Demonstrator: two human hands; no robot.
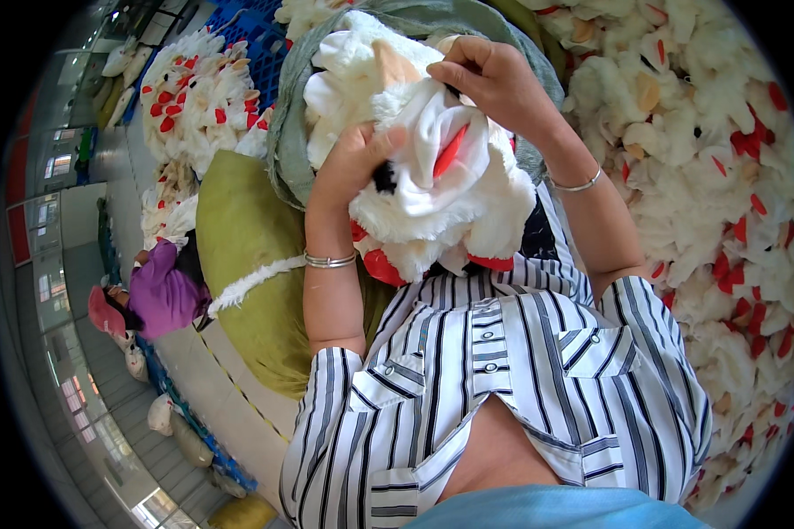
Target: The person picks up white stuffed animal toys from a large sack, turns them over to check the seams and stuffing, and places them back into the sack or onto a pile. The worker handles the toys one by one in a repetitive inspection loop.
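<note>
A white plush toy skin [437,212], limp and unstuffed-looking, lies over my lap. A red tongue-like piece [450,152] shows in the folds of its smooth white cloth, with a black furry patch [385,177] to the left. My left hand [362,159] is closed on the toy's left side, thumb laid over the cloth. At its upper right, my right hand [485,78] pinches the fabric beside a small dark spot; the fingertips are partly hidden. Just beyond my hands, a grey-green sack [289,145] stands open with more white plush and a tan piece [395,66] at its mouth.
A large heap of white plush skins with red parts [688,176] fills the right side. An olive stuffed sack [247,273] leans at my left. Farther off are another plush pile [198,97], a blue plastic crate [251,40] and a person in purple [163,291].
</note>
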